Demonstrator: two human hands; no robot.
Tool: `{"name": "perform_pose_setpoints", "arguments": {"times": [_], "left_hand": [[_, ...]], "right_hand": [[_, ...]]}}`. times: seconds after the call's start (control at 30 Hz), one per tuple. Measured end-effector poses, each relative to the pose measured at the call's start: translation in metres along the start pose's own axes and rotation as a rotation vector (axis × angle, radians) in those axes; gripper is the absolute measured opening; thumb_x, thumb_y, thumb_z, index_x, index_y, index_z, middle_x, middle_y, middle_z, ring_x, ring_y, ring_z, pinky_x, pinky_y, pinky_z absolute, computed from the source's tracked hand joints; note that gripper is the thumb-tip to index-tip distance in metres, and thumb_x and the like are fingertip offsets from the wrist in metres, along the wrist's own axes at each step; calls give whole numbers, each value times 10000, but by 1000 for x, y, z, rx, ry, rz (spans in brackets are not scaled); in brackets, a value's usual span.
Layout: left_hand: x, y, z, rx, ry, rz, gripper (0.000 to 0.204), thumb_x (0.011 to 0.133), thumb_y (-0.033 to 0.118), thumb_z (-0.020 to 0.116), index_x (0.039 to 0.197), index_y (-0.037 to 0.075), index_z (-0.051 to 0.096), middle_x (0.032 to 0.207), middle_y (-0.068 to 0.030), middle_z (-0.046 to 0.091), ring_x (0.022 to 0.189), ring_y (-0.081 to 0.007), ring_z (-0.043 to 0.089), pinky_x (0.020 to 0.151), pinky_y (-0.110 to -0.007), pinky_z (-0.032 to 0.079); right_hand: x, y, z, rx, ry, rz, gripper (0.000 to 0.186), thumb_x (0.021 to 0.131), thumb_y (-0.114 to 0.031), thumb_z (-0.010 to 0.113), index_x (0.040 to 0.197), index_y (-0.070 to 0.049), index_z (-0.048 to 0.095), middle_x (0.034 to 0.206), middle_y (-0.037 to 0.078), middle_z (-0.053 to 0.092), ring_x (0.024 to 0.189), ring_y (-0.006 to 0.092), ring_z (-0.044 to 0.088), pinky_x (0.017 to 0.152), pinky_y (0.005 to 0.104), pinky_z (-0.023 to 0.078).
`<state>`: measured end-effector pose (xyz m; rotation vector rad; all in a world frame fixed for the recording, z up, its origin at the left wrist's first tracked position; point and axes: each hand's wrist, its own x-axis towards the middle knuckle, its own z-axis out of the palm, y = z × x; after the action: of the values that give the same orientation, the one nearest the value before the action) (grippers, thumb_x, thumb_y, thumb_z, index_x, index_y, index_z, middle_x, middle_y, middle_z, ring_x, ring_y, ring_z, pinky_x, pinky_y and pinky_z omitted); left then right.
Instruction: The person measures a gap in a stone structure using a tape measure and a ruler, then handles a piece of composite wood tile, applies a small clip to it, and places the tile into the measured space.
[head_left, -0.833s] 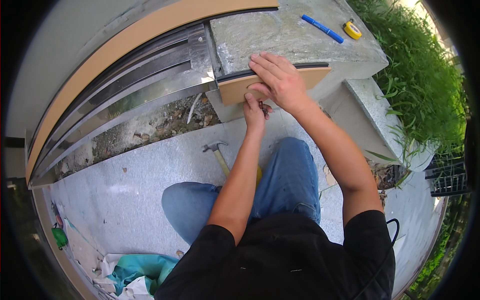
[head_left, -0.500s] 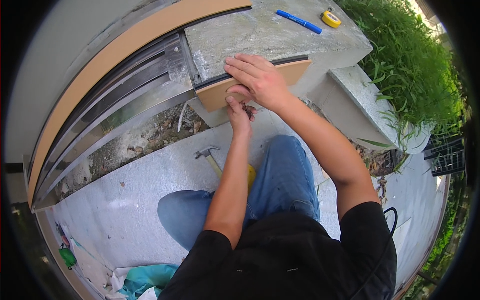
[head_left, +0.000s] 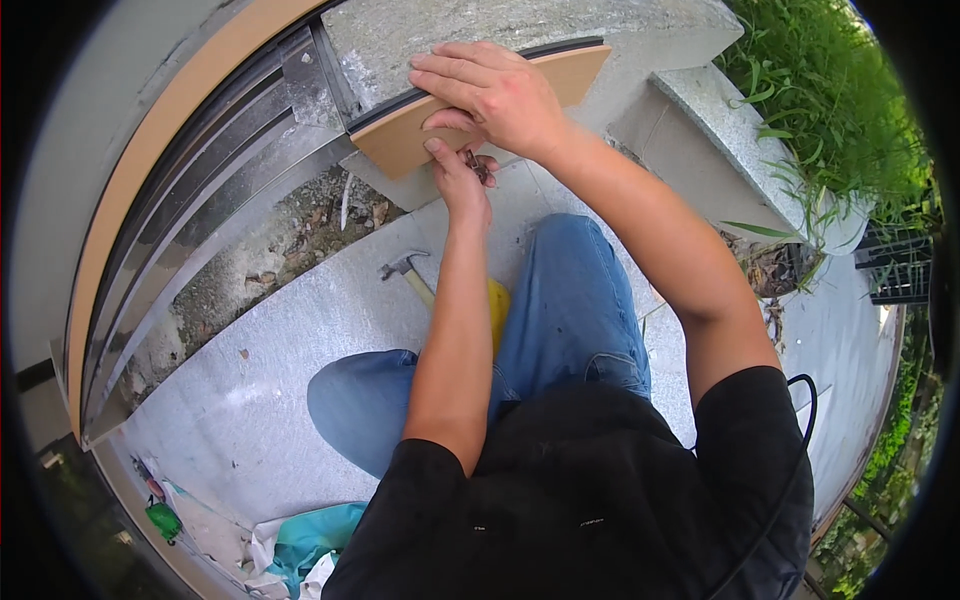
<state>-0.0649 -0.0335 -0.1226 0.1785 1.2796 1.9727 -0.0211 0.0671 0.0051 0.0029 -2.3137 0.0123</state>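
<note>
A tan board (head_left: 568,84) with a dark strip along its upper edge stands against the front of the concrete ledge (head_left: 450,25). My right hand (head_left: 500,97) grips its top edge, long fingers stretched over onto the ledge and thumb bent down against the tan face. Just below, my left hand (head_left: 463,182) is closed around several small dark brown pieces (head_left: 478,167), too small to name. Its thumb touches the board's face near the lower edge. Between my left forearm and the rubble strip, a claw hammer (head_left: 404,265) lies on the floor.
Metal rails (head_left: 215,190) and a long tan strip (head_left: 135,170) curve along the left. Below the rails runs a strip of rubble (head_left: 270,250). A stone-topped step (head_left: 735,140) and tall grass (head_left: 830,90) are at right. Teal cloth (head_left: 310,540) lies at lower left.
The view has tilted, so the ledge and both hands sit higher in the picture. The blue marker and yellow tape measure have left the view. Both hands keep nearly the same hold.
</note>
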Motion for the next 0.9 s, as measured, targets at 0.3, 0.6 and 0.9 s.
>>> {"name": "perform_pose_setpoints", "arguments": {"times": [0.3,0.6,0.9], "left_hand": [[2,5,-3,-14,-42,-7,847,963,821,277,1314,84,504,958,-73,689,627,-136,580,475,-249,382],[-2,8,0,41,-65,27,721,967,739,483,1222,67,549,975,-85,683,612,-116,612,429,-227,403],[-2,9,7,-22,22,51,658,1018,642,499,1185,16,610,972,-124,723,552,-114,623,383,-216,384]], "right_hand": [[-2,1,0,23,-36,-41,537,828,-365,737,1267,-60,679,1317,88,670,1224,286,614,1021,403,511],[2,-6,-4,-25,-25,-56,556,783,-348,787,1234,-41,686,1279,106,687,1197,307,636,1029,422,519],[7,-8,-4,1,-38,-16,579,776,-364,792,1236,-34,669,1256,125,686,1176,328,641,1017,436,520]]}}
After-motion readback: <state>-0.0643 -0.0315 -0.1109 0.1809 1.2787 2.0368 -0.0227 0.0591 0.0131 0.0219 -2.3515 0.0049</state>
